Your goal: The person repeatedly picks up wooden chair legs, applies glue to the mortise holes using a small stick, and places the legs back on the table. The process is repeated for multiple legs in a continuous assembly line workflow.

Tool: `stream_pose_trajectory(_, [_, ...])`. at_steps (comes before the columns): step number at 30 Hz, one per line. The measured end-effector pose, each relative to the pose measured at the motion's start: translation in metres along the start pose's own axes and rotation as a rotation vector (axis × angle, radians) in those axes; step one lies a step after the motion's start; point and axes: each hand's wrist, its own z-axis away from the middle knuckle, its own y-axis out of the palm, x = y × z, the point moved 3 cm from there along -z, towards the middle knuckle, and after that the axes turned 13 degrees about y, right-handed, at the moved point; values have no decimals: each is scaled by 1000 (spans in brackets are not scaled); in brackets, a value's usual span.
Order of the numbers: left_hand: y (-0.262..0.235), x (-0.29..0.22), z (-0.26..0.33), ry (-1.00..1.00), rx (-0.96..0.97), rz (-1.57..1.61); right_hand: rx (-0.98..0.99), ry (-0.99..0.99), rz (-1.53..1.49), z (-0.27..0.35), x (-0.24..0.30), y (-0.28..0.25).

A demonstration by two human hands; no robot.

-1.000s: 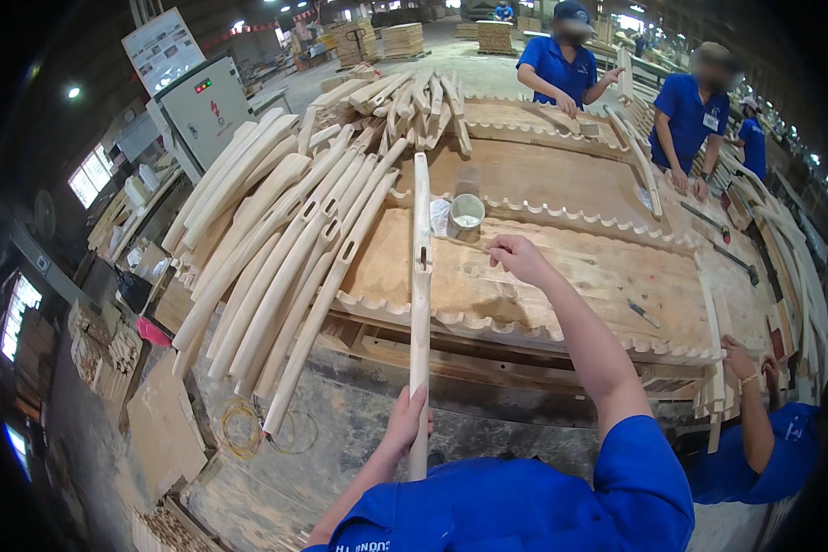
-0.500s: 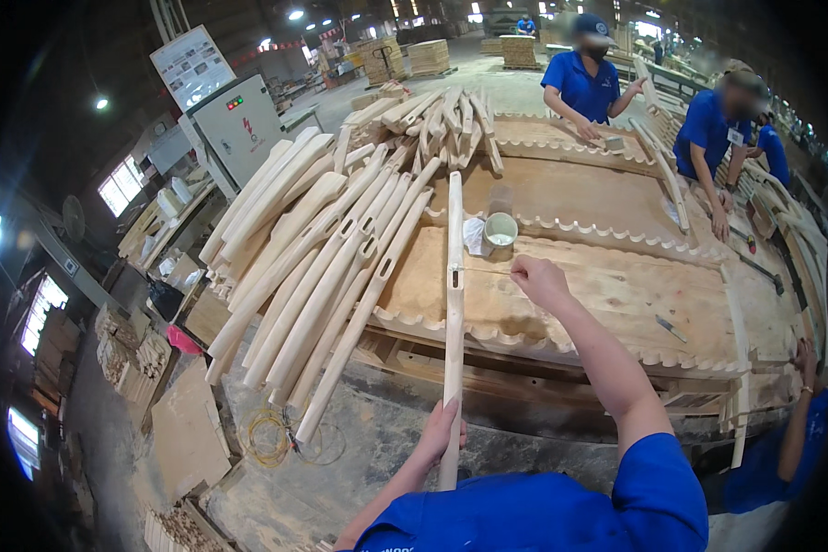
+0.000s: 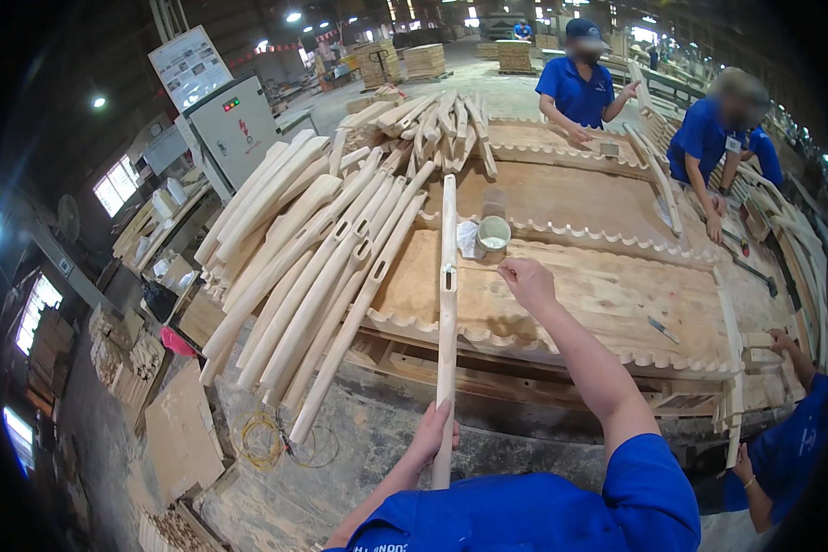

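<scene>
- The left hand (image 3: pixel 431 432) has its grip clamped around the lower end of the long, pale, slotted wooden bar (image 3: pixel 446 340), which extends away over the wooden tabletop (image 3: pixel 607 285); a firm hold there should stop it from rolling.
- The right hand's (image 3: pixel 528 283) grip is pinched together on the thin, pale stick (image 3: pixel 477 268), whose far end points at the bar beside the dark oblong slot (image 3: pixel 448 279); whether it enters, I cannot tell.
- Light, level strokes would probably suit so narrow an opening.
- The round, pale tub of white contents (image 3: pixel 494 234) stands near; the elbow should clear it.
</scene>
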Motion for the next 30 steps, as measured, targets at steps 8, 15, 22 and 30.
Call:
stream_pose_trajectory(8, [-4, 5, -4, 2, 19, 15, -65, -32, -34, -1, 4, 7])
stream_pose_trajectory(15, [-4, 9, -6, 16, 5, -14, -68, -129, -48, 8, 3, 8])
stream_pose_trajectory(22, [-4, 3, -1, -16, -1, 29, 8, -188, -79, 16, -1, 1])
stream_pose_trajectory(30, [1, 4, -2, 21, 29, 10, -129, -12, -41, 14, -5, 7])
